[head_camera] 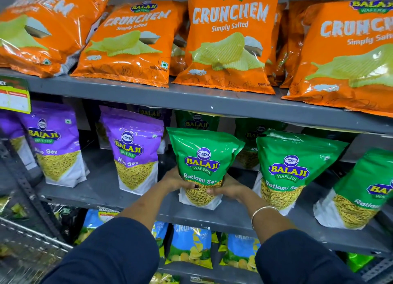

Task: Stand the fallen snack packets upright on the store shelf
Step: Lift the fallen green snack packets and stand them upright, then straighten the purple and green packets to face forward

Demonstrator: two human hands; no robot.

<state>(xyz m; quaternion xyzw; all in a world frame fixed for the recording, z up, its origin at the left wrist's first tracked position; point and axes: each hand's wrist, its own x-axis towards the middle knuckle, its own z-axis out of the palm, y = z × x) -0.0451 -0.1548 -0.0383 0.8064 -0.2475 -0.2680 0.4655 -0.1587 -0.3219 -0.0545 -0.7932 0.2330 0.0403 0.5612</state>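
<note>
A green Ratlami Sev packet (203, 156) stands upright at the middle of the grey middle shelf (102, 190). Both hands hold its lower part: my left hand (178, 180) grips the left side and my right hand (228, 189) grips the right side, thumbs across the front. Two more green Ratlami Sev packets (291, 166) stand to its right, the far right one (365, 190) leaning left. Two purple Aloo Sev packets (134, 151) stand upright to the left. More green packets stand behind in the shadow.
Orange Crunchem packets (230, 39) lean back on the upper shelf (191, 98). Blue packets (192, 245) fill the lower shelf. A yellow price tag (14, 96) hangs at the upper shelf's left edge. A slotted metal upright (25, 181) runs down the left.
</note>
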